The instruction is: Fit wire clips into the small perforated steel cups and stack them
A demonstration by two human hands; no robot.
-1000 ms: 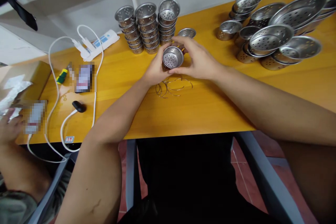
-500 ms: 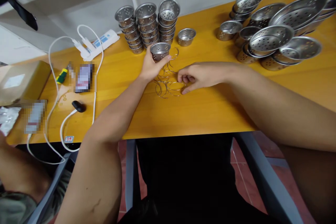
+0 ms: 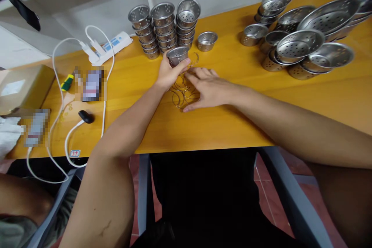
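Left hand (image 3: 168, 74) grasps the perforated cup (image 3: 177, 56) by its side, above the counter (image 3: 221, 128) near the stacked cups (image 3: 163, 27). Right hand (image 3: 207, 87), curled moments earlier, now spreads over the wire rings (image 3: 182, 91), thumb apart. No ring is visibly gripped; contact cannot be confirmed. Change places rings within reach; cup remains steady

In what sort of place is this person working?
Probably a small workshop or assembly room: stacked perforated metal cups, loose wire rings and a power strip share one long wood-coloured tabletop.
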